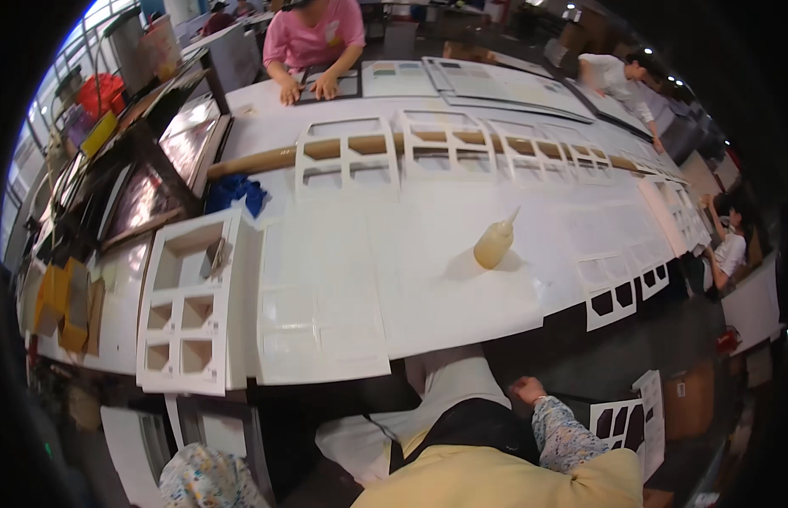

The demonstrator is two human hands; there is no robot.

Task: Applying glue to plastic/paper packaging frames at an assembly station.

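My right hand [527,391] is down by my waist, below the table's front edge, with its fingers curled shut and nothing visible in it. A floral sleeve covers its forearm. Only the floral sleeve of my left arm [199,478] shows at the lower left; the hand itself is hidden. In front of me a large white sheet [319,309] lies on the white table [445,296]. Left of the sheet is a white board frame with several square compartments [191,309]. A soft amber glue bottle [494,244] with a pointed nozzle stands to the right, out of reach of both hands.
A long cardboard tube [267,159] lies across the table under white cut-out frames [347,157]. A blue cloth [235,193] sits near its left end. A person in pink [314,38] works opposite, two others at the right. A cut-out sheet [621,423] hangs by my right arm.
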